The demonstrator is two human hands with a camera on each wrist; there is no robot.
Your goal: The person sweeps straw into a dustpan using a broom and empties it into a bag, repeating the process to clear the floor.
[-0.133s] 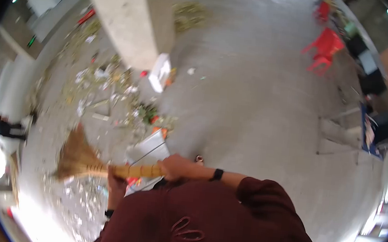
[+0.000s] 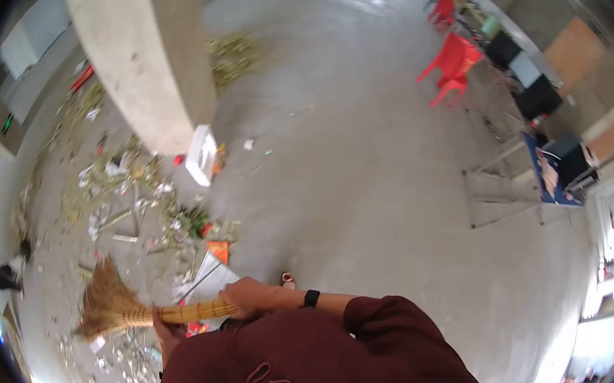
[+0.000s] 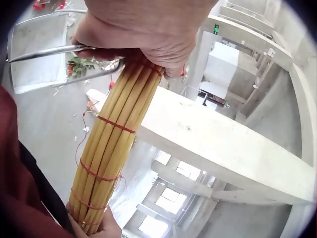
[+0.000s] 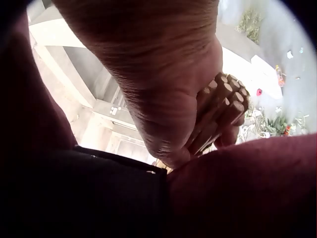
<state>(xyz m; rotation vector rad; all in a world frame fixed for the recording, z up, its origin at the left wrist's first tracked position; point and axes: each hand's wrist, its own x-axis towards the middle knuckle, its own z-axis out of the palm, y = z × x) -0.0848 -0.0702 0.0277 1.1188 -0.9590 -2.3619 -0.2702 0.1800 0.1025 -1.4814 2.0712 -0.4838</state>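
Note:
A straw broom [image 2: 112, 302] lies across the front of the body, its bristles fanned to the left in the head view. My left hand [image 2: 169, 332] grips the bound handle just above the bristles. Farther up, my right hand [image 2: 247, 296] wraps round the handle near its top. In the left wrist view, red ties circle the yellow stalks [image 3: 111, 134] between my left hand [image 3: 143, 29] and the other hand below. The right wrist view shows the cut stalk ends [image 4: 233, 94] protruding from my right hand [image 4: 168, 94].
A pale panel [image 2: 214, 277] with a thin rod is below the handle. Scattered litter [image 2: 127, 195] and dry stalks cover the floor at left, beside a concrete pillar [image 2: 142, 47] and a white box [image 2: 201, 154]. Red chairs [image 2: 451, 64] and a folding table [image 2: 552, 172] stand right.
The head view has shifted, so the pillar, litter and chairs sit farther left, with the pillar and litter also lower. The broom appears lower too, and both hands still grip it.

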